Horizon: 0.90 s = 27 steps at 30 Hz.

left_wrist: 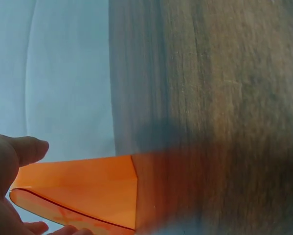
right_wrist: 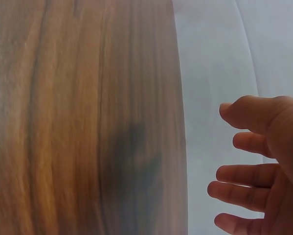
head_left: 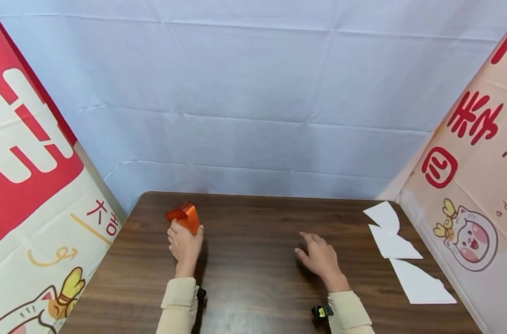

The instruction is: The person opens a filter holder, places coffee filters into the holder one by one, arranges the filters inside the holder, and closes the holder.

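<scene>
Left hand (head_left: 184, 243): grips the orange case (head_left: 191, 219), the thumb on one side and the fingers round the other.
Orange case: in that hand, at the far left part of the wooden table (head_left: 249, 241); whether it touches the wood cannot be told.
Case walls: glossy, see-through and creased — probably thin plastic, so light, springy and rather slippery.
Best hold: likely the broad walls close to a crease, where the shape should be stiffest; a gentle pinch ought to do, since a hard squeeze could dent or flatten it.
Case top: the dark-edged part looks the most easily bent, better left free of pressure.
Right hand (head_left: 319, 255): grips nothing — its fingers reach out loosely over the table, well apart from the case.
White pieces (head_left: 422, 284): three flat, paper-like shapes in a row along the table's right side.
Backdrop (head_left: 253, 93): pale, creased cloth behind the table.
</scene>
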Each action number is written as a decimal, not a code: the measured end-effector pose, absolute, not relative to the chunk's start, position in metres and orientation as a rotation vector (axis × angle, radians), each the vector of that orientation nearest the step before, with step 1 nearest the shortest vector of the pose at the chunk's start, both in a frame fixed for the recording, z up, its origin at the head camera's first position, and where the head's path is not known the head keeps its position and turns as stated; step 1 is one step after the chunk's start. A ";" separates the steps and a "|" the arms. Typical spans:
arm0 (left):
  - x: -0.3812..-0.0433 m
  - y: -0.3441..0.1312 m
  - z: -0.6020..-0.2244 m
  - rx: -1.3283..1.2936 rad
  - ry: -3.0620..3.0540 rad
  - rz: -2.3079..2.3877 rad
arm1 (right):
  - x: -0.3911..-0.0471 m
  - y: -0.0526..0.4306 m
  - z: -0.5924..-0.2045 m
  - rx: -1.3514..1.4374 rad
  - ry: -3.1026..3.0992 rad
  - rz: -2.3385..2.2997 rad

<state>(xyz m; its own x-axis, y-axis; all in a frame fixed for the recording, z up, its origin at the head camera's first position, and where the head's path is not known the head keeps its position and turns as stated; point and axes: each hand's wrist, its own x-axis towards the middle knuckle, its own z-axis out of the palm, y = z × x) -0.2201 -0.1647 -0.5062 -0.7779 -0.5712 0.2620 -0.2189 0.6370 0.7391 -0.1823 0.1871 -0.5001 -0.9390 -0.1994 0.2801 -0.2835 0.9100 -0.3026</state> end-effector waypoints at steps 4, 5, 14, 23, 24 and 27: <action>-0.226 -0.167 -0.506 0.661 -2.385 -1.041 | -0.186 0.181 -0.501 0.372 -2.823 0.514; -0.227 -0.167 -0.506 0.676 -2.389 -1.056 | -0.187 0.179 -0.502 0.377 -2.822 0.513; -0.236 -0.168 -0.509 0.801 -2.360 -1.209 | -0.190 0.171 -0.505 0.392 -2.831 0.532; -0.238 -0.166 -0.513 0.868 -2.290 -1.328 | -0.193 0.162 -0.509 0.422 -2.839 0.558; -0.239 -0.165 -0.513 0.875 -2.279 -1.334 | -0.193 0.160 -0.510 0.427 -2.840 0.564; -0.240 -0.163 -0.514 0.891 -2.243 -1.343 | -0.194 0.154 -0.510 0.445 -2.847 0.579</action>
<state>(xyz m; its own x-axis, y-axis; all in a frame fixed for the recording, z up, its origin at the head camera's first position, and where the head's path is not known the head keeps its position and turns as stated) -0.2403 -0.1635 -0.5139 -0.7282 -0.6854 -0.0017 -0.3251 0.3432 0.8812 -0.1940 0.1537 -0.5103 -0.9342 -0.2507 0.2537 -0.3299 0.8778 -0.3472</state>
